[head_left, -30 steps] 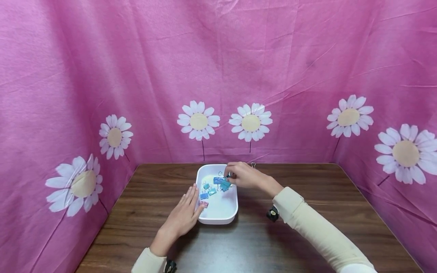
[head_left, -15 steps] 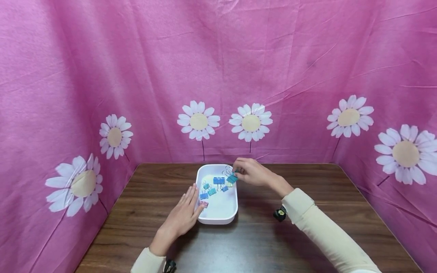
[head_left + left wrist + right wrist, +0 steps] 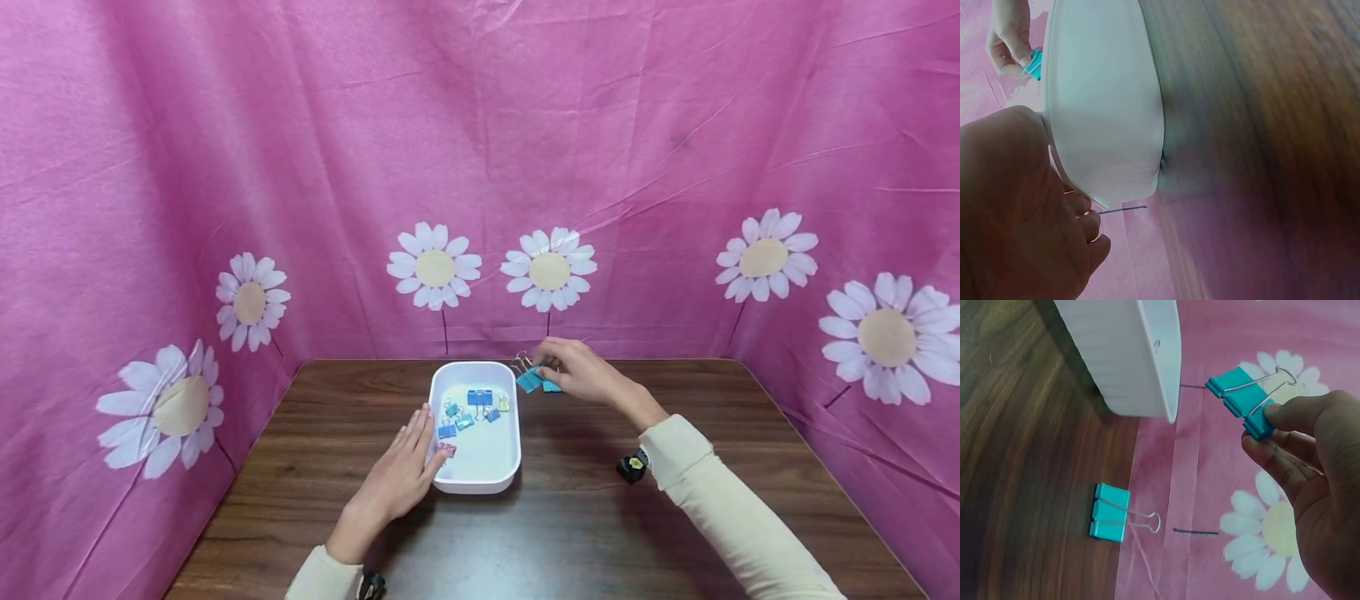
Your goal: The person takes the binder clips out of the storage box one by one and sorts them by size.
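Note:
My right hand (image 3: 583, 371) pinches a large teal binder clip (image 3: 1235, 394) by one end between thumb and fingers, in the air just right of the white tray (image 3: 480, 487). The clip's wire handles point away from the tabletop. A second teal binder clip (image 3: 1111, 514) rests on the table, partly behind the right hand in the head view. My left hand (image 3: 397, 471) rests along the tray's left side, fingers straight against the rim and thumb over it. In the tray lie a large blue binder clip (image 3: 480, 397), a yellow one (image 3: 503, 404), a pink one (image 3: 447, 450) and several smaller blue and teal ones.
The brown wooden table (image 3: 600, 533) reaches back to a pink curtain (image 3: 480, 150) printed with white daisies, which also hangs at both sides. The tray stands near the table's back edge, its walls low.
My right hand has lifted the teal binder clip out of the tray and carried it right, past the rim. The yellow clip now shows fully. The left hand has stayed in place.

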The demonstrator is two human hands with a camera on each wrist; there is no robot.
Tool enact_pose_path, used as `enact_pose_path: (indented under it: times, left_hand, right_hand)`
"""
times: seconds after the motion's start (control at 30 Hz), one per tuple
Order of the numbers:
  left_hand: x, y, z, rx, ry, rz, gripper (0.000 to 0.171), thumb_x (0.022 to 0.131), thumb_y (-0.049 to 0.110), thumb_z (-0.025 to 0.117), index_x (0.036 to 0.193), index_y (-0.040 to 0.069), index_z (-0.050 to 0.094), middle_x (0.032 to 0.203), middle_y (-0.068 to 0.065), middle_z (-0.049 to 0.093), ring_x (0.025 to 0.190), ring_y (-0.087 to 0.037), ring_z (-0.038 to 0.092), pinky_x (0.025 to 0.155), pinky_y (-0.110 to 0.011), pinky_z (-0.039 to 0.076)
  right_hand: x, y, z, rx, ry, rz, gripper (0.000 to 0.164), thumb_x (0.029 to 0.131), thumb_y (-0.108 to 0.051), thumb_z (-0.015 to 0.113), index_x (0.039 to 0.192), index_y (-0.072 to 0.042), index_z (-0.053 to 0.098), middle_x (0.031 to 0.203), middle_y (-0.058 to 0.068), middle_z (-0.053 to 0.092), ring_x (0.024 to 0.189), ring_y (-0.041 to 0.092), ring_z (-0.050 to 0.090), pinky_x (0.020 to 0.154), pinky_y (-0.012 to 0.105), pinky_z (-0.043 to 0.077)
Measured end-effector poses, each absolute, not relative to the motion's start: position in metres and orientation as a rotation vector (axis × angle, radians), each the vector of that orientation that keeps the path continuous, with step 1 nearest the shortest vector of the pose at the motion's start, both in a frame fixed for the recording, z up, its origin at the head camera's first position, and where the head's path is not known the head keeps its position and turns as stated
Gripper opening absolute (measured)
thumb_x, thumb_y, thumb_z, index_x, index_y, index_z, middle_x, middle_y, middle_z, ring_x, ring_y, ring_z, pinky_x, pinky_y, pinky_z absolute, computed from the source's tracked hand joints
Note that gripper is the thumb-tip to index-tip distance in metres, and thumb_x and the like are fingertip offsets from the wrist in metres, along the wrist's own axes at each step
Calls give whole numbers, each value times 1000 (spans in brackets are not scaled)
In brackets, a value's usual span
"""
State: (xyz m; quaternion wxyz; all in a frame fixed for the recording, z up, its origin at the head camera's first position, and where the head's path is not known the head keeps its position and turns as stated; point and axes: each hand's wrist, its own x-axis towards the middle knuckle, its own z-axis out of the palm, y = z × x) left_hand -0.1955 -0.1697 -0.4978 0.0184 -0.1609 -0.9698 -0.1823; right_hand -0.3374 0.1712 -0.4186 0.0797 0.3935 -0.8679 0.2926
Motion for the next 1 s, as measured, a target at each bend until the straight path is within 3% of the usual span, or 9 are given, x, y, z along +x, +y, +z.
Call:
enact_pose_path:
  times: [0.63,1.0]
  left_hand:
    - [-196,-170,-500,-504,-3008,-586,75,115,45,41,166,-6,23,178,-21,16,166,-38,18,135,-54,23]
    - [-198,-169,-502,-496,-2992,-605,76,115,46,42,165,-7,24,177,-22,16,165,-38,19,134,-54,24]
  right_hand:
    - [-351,222,-437,940,-2595,979,10,99,2,71,106,-3,74,99,7,74,86,14,68,76,25,61]
    - [-368,253,-459,766,-2672,977,6,101,-3,71,106,-3,73,98,10,75,87,19,70,78,28,62]
